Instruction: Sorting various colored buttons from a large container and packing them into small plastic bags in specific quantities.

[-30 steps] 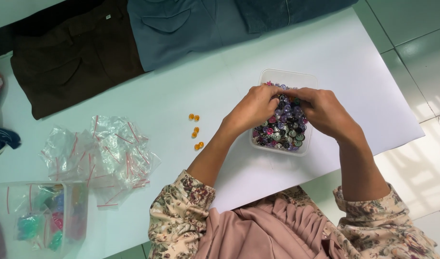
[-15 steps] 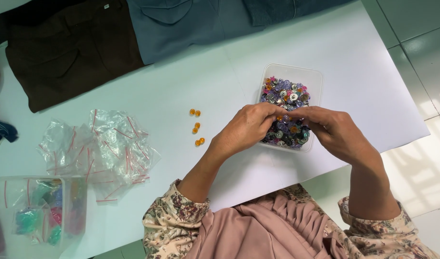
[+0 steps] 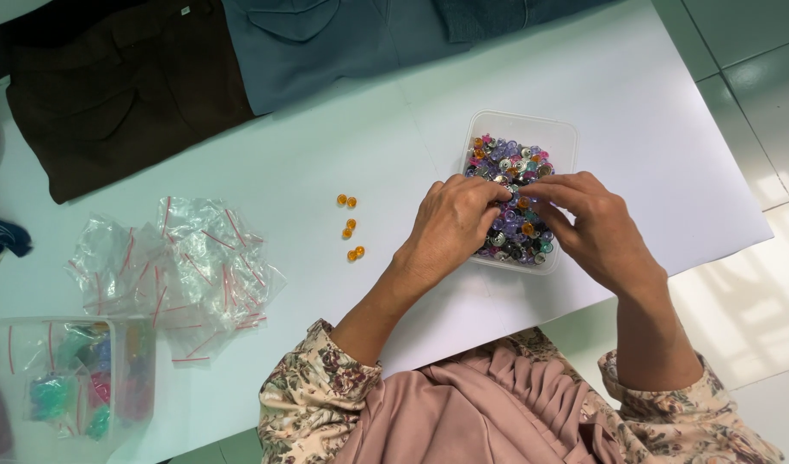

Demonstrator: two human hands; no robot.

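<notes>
Bead box: a clear, shallow plastic tub full of small mixed beads in purple, silver, orange, pink and black; it stands on the white table near the right edge, its near wall close to the front edge.
Left hand: the left hand lies over the left side of the tub, palm down, fingers curled, their tips among the beads at the middle of the tub; whether it pinches a bead cannot be told.
Right hand: the right hand lies over the right and near part of the tub, fingers bent towards the left hand, their tips almost meeting it above the beads; any grip is hidden.
Sleeves: both forearms come up from the front edge in floral sleeves.
Loose beads: a few orange beads lie in pairs on the bare table, just left of the left hand.
Bags: a heap of small clear zip bags with red strips lies further left.
Second box: a clear container with coloured pieces sits at the front left corner.
Clothes: brown trousers and a blue-grey garment lie along the far edge.
</notes>
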